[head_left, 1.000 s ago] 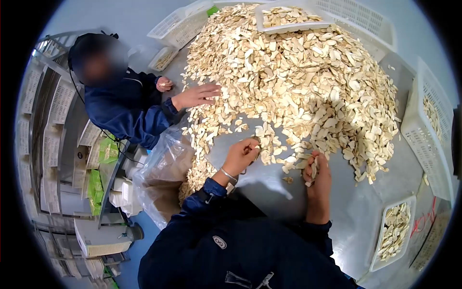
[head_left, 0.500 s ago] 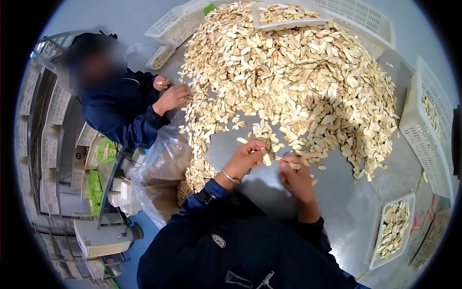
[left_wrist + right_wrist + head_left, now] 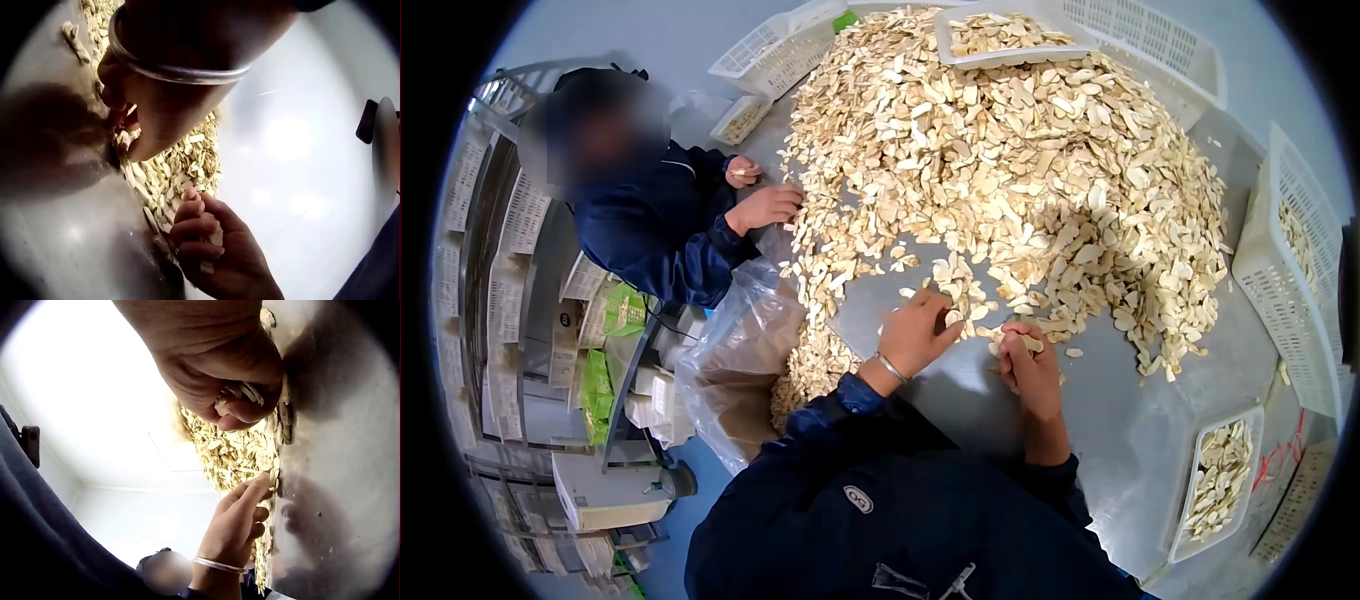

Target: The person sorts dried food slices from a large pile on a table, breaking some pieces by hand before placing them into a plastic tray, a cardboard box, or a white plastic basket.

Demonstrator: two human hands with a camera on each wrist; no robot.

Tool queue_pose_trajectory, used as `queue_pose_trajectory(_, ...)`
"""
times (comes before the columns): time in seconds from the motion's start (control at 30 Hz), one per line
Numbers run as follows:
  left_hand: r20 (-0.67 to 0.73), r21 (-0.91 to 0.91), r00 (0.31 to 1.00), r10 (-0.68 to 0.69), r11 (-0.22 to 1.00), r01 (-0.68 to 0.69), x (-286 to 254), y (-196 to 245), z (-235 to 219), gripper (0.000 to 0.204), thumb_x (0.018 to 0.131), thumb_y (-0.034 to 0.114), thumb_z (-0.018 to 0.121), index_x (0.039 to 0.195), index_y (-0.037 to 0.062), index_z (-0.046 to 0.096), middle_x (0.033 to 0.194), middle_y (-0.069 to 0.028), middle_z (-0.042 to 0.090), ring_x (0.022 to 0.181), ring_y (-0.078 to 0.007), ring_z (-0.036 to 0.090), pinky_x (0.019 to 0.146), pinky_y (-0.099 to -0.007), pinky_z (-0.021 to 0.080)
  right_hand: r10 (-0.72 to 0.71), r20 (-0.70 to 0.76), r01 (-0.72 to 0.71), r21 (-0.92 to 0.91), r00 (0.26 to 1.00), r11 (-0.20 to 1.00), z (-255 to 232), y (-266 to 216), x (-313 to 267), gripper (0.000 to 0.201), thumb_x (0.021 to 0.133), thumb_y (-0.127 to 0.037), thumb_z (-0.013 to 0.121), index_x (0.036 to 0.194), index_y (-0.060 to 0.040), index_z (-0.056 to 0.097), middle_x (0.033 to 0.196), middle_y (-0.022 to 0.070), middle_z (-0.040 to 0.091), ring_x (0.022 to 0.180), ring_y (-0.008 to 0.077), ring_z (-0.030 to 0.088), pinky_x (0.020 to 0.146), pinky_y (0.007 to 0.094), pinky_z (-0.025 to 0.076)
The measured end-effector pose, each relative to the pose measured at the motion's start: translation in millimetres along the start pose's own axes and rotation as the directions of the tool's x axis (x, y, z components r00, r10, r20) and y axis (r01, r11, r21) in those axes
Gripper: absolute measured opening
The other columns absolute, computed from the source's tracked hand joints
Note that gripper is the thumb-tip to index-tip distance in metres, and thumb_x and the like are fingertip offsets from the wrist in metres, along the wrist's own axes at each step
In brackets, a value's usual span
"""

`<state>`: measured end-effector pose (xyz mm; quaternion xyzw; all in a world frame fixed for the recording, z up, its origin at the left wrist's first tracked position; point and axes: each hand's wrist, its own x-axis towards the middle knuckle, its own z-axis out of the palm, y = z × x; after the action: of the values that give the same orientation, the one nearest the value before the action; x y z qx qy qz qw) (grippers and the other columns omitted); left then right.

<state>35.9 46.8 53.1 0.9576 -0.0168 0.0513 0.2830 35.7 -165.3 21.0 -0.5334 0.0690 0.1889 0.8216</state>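
Observation:
A large heap of pale, oblong dried slices [image 3: 1000,150] covers the metal table [image 3: 1140,450]. At its near edge is my left hand [image 3: 915,332], wearing a silver bangle [image 3: 891,367], palm down with the fingers bent toward a few slices [image 3: 139,175]. Whether those fingertips pinch a slice I cannot tell. Just to the right, my right hand [image 3: 1032,372] is curled around several slices [image 3: 245,394]. Pale pieces [image 3: 214,234] also show between its fingers in the left wrist view.
Across at the left, another person's hands [image 3: 765,208] are at the heap's edge. A plastic-lined bag [image 3: 735,365] stands below them. White baskets [image 3: 1285,270] line the right and far edges; a white tray of slices [image 3: 1218,480] lies at the near right.
My right hand first moved left from the heap toward my left hand, holding slices. My left hand held up a slice half a second ago; now it is lowered, palm down. The other person's hand drew back.

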Motion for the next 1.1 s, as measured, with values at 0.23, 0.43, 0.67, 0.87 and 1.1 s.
queue_pose_trajectory(0.23,0.039,-0.342,0.999,0.010,0.940,0.004,-3.7,-18.2,13.6,0.020,0.085,0.017,0.073,0.103,0.0084,0.066,0.081,-0.0074,0.061,0.068,-0.0202,0.060,0.060,-0.0338,0.048,0.018,0.050,-0.017,-0.012,0.999,1.000,-3.4,9.5,3.6,0.017,0.100,-0.016,0.062,0.111,-0.0046,0.065,0.074,-0.0023,0.059,0.056,0.0048,0.050,0.048,0.0209,0.038)
queue_pose_trajectory(0.43,0.216,-0.668,0.962,-0.164,0.694,0.268,-9.8,-16.3,6.3,0.024,0.096,0.014,0.065,0.119,0.0076,0.064,0.098,-0.0006,0.062,0.075,-0.0086,0.054,0.065,-0.0218,0.046,-0.177,0.236,0.154,0.115,0.955,0.981,-2.4,50.6,21.3,0.022,0.096,-0.019,0.061,0.115,-0.0084,0.066,0.089,0.0050,0.066,0.074,0.0136,0.059,0.064,0.0316,0.050)
queue_pose_trajectory(0.67,0.353,-0.641,0.932,0.080,0.746,0.178,19.2,6.0,21.2,0.039,0.104,0.038,0.051,0.099,0.0021,0.064,0.083,-0.0127,0.061,0.077,-0.0242,0.053,0.076,-0.0380,0.042,-0.490,-0.106,0.414,-0.399,0.865,0.818,3.4,33.0,18.1,0.021,0.089,-0.022,0.062,0.093,-0.0025,0.067,0.079,0.0164,0.067,0.075,0.0274,0.067,0.068,0.0392,0.050)
queue_pose_trajectory(0.87,0.204,-0.307,0.962,0.181,0.945,-0.112,13.0,54.7,8.3,0.040,0.100,0.040,0.058,0.099,0.0008,0.066,0.078,-0.0141,0.062,0.070,-0.0253,0.054,0.067,-0.0389,0.045,-0.682,-0.090,0.549,-0.521,0.726,0.653,1.6,20.8,6.0,0.018,0.089,-0.020,0.061,0.089,-0.0023,0.064,0.076,0.0173,0.064,0.073,0.0349,0.063,0.065,0.0422,0.047)
queue_pose_trajectory(1.1,0.342,-0.502,0.940,0.010,0.847,0.174,18.0,19.5,27.3,0.031,0.099,0.032,0.061,0.101,0.0011,0.067,0.077,-0.0103,0.064,0.066,-0.0176,0.053,0.061,-0.0307,0.045,-0.786,0.070,0.660,-0.592,0.614,0.463,11.6,8.6,-15.0,0.018,0.095,-0.020,0.056,0.095,-0.0046,0.067,0.084,0.0146,0.067,0.078,0.0354,0.064,0.070,0.0427,0.050)
